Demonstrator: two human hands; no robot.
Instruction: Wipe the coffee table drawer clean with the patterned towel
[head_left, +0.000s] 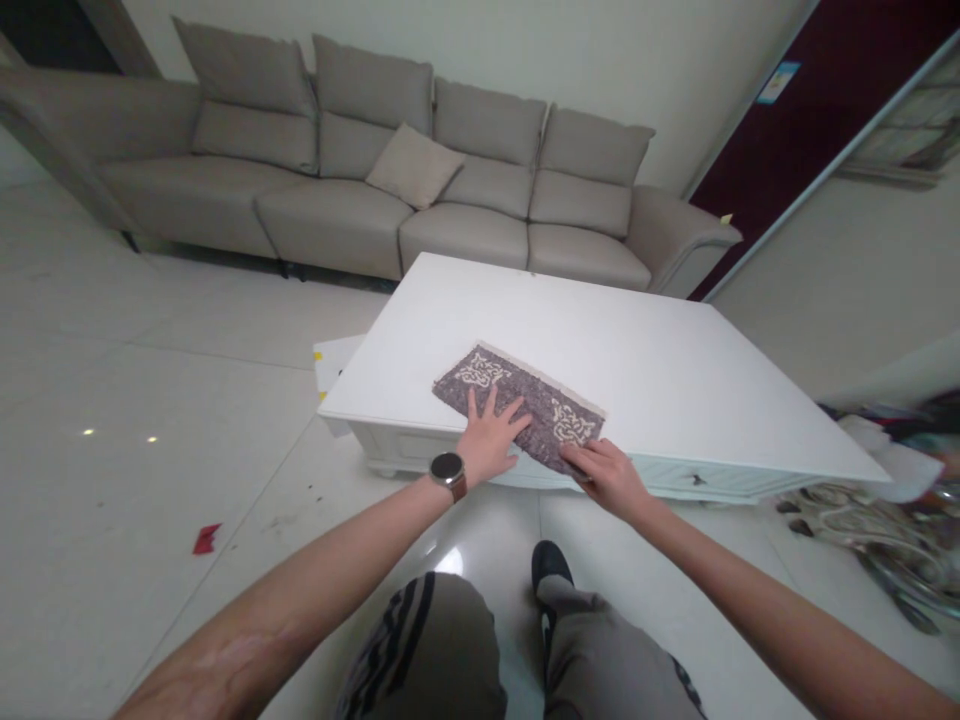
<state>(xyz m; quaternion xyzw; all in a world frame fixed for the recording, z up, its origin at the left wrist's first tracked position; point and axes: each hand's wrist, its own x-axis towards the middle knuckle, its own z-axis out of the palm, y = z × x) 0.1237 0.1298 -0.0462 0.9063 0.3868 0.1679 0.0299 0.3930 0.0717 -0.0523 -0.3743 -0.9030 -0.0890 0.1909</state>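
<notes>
A purple-grey cloth [534, 392] with cream scroll patterns and a pale back edge lies slanted on the white table [637, 370], near its front edge. My left hand [493, 432], below a wristwatch, rests flat on the middle of the cloth with its fingers spread. At the cloth's front right corner, my right hand [606, 474] pinches the edge between thumb and fingers. The cloth looks like one long strip; whether it is folded cannot be told.
Behind the table stands a grey sofa [465, 240] with a beige cushion [416, 166]. A white box [334, 362] juts out at the table's left. A red scrap [205, 539] lies on the floor. Piled items [885, 520] are at the right.
</notes>
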